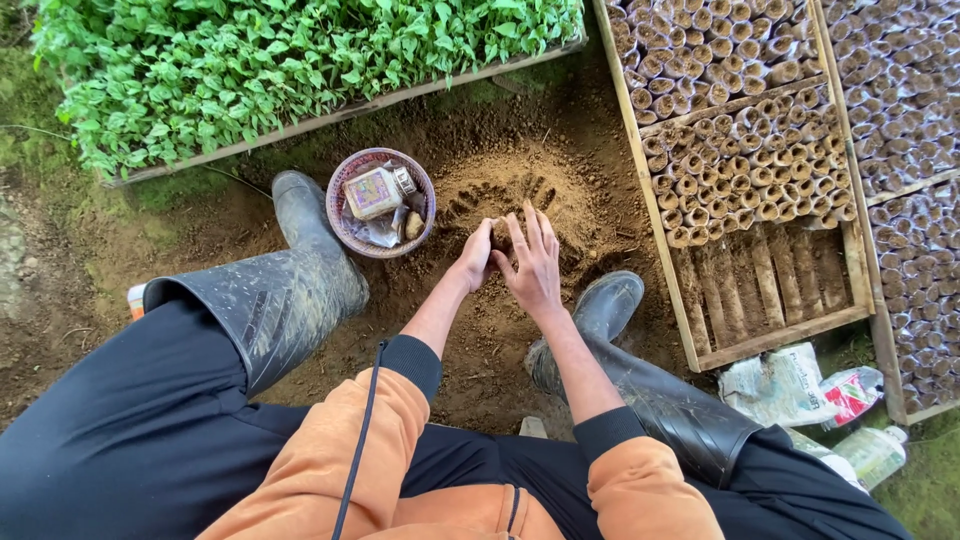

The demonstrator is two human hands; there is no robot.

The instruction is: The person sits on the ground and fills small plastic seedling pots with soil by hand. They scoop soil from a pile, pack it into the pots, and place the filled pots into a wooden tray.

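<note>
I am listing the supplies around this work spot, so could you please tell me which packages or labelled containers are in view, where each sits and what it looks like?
Labelled jar: lying in the round woven basket left of the hands, squarish, pale label with red and yellow.
Crumpled sack: on the ground lower right, whitish, printed.
Small packet: beside the sack, red, white and green.
Plastic bottle: lower right on its side, clear, whitish cap.

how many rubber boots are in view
2. The left boot stands beside the round basket; the right boot is by the wooden tray. Both hands meet over the soil mound between them.
</note>
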